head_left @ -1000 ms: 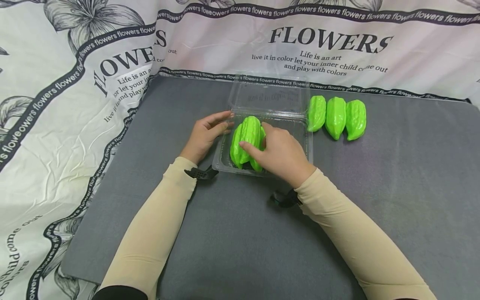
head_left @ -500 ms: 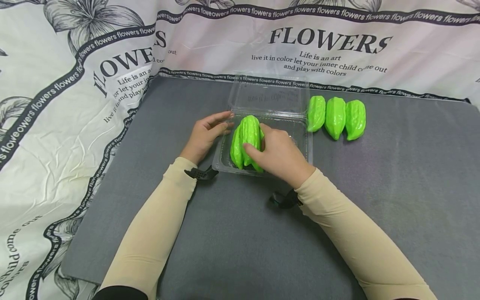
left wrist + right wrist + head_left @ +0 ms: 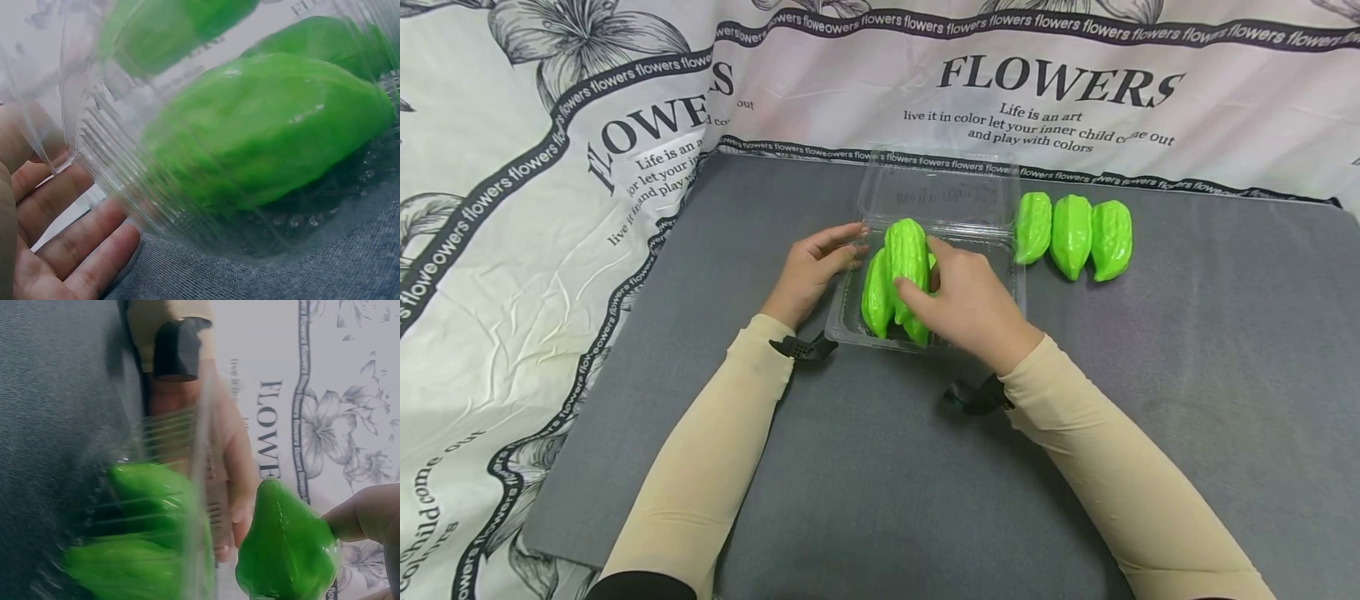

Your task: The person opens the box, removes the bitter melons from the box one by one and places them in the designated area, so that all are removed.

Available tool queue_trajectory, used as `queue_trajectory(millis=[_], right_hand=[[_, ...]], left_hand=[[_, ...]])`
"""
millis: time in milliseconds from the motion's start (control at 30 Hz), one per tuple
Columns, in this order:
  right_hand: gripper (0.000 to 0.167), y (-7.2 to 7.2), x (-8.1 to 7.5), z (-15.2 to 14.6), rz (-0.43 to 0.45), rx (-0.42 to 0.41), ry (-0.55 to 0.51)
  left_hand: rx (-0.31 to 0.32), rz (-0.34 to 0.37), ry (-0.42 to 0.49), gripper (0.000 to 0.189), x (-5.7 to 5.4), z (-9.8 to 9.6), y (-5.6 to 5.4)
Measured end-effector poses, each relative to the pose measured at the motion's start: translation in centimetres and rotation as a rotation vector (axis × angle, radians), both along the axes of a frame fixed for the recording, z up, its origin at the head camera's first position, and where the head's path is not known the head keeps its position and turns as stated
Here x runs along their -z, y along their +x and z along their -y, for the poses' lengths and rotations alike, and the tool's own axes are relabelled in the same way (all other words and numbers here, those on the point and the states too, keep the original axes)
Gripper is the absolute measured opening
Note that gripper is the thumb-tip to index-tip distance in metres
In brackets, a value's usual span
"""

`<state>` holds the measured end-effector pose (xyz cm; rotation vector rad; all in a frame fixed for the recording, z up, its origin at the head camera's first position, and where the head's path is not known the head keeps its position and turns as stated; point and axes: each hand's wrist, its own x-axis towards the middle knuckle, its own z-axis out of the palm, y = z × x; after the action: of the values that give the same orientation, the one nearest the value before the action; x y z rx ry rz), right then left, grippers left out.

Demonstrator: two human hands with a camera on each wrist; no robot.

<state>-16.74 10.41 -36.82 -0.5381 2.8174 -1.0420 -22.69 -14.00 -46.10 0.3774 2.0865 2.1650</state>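
My right hand (image 3: 973, 304) pinches a glossy green bitter melon (image 3: 907, 258) between thumb and fingers. It is raised over two more melons in a clear plastic box, one melon at the left (image 3: 875, 293) and another partly under it (image 3: 916, 332). In the right wrist view, the held melon (image 3: 284, 544) shows its pointed end, above the box wall. My left hand (image 3: 811, 271) rests at the left side of the clear box (image 3: 1019, 287), fingers extended and loose. In the left wrist view, its fingers (image 3: 72, 240) lie along the outside of the ribbed wall.
Three more green bitter melons (image 3: 1071, 236) lie in a row right of the box. The box's clear lid (image 3: 940, 196) is folded back toward the flower-print cloth (image 3: 1045, 92) behind the grey table (image 3: 850, 483). Black camera mounts are strapped at both wrists.
My right hand has lifted its bitter melon up and slightly right, away from the left melon, so the ones below show more. My left hand has stayed in place.
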Motion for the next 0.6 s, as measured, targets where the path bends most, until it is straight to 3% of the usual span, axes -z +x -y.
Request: queue_trajectory(millis=[200, 600], right_hand=[[0.075, 0.0, -1.2, -0.7, 0.002, 0.043, 0.029], [0.075, 0.2, -4.0, -2.9, 0.05, 0.099, -0.032]], left_hand=[[-0.007, 0.007, 0.003, 0.042, -0.1, 0.0, 0.0], [-0.003, 0.004, -0.005, 0.042, 0.0, -0.1, 0.0]])
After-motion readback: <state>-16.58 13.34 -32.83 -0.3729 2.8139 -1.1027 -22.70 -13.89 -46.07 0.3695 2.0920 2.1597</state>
